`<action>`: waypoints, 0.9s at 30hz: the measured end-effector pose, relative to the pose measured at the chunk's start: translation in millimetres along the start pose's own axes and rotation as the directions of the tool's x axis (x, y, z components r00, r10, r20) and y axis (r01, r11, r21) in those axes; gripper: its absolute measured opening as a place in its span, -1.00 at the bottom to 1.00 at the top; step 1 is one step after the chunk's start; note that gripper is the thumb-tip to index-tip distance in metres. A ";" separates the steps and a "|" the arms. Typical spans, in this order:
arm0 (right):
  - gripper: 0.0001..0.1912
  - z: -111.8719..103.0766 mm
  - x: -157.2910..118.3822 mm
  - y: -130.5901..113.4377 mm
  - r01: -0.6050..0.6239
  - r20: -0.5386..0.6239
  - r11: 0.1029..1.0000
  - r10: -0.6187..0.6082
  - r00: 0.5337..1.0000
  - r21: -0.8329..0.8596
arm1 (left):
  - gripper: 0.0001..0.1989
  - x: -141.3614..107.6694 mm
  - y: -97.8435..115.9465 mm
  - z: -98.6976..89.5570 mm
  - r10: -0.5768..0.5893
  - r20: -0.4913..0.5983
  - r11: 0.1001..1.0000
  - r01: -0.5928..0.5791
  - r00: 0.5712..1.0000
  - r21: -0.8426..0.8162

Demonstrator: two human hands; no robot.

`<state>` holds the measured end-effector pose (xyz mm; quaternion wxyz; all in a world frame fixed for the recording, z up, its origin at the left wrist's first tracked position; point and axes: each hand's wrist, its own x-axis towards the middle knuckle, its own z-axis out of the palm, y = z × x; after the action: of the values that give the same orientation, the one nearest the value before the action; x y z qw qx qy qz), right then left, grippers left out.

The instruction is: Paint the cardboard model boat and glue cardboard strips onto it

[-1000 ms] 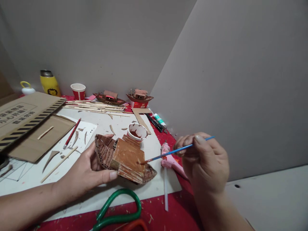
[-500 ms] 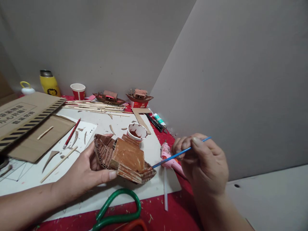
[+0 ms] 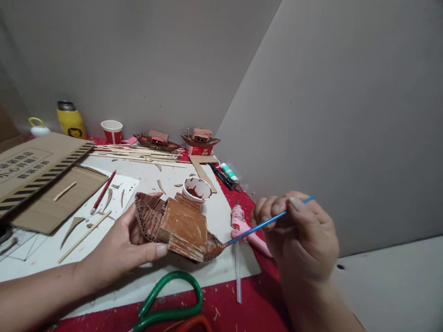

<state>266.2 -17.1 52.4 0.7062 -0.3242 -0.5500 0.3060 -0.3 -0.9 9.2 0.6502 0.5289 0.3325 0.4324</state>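
In my left hand (image 3: 124,244) is a small cardboard model boat (image 3: 185,226), gripped at its left end with the thumb along the near side. Brown paint covers much of the boat, with paler streaks on its roof and side strips. My right hand (image 3: 297,235) pinches a thin blue paintbrush (image 3: 258,227) between thumb and fingers. The brush's tip touches the boat's right end. Just behind the boat stands a white paper cup (image 3: 197,189) with brown paint inside.
A pink glue gun (image 3: 238,221) with a clear glue stick lies beside my right hand. Green-handled scissors (image 3: 169,295) are at the front edge. Cardboard (image 3: 41,170), a red pencil (image 3: 104,191) and scraps lie left. Two finished-looking model boats (image 3: 200,136) stand at the back.
My right hand has moved slightly to the right, drawing the brush tip outward along the boat's right end. My left hand and the boat have hardly moved.
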 end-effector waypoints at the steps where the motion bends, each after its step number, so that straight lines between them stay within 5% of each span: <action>1: -0.74 0.8 -0.2 -0.6 0.002 -0.005 1.000 -0.002 1.000 0.005 | -0.08 0.0 0.2 0.0 -0.001 0.002 1.000 0.001 1.000 -0.001; 27: -0.75 1.1 -2.0 -0.5 0.014 0.062 1.000 -0.015 0.998 0.008 | -0.13 2.9 -3.9 -0.3 0.012 0.049 1.000 -0.011 0.999 -0.022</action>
<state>264.8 -18.8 51.8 0.6923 -0.3079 -0.5728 0.3128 1.4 1.5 5.3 0.6612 0.5345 0.3086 0.4265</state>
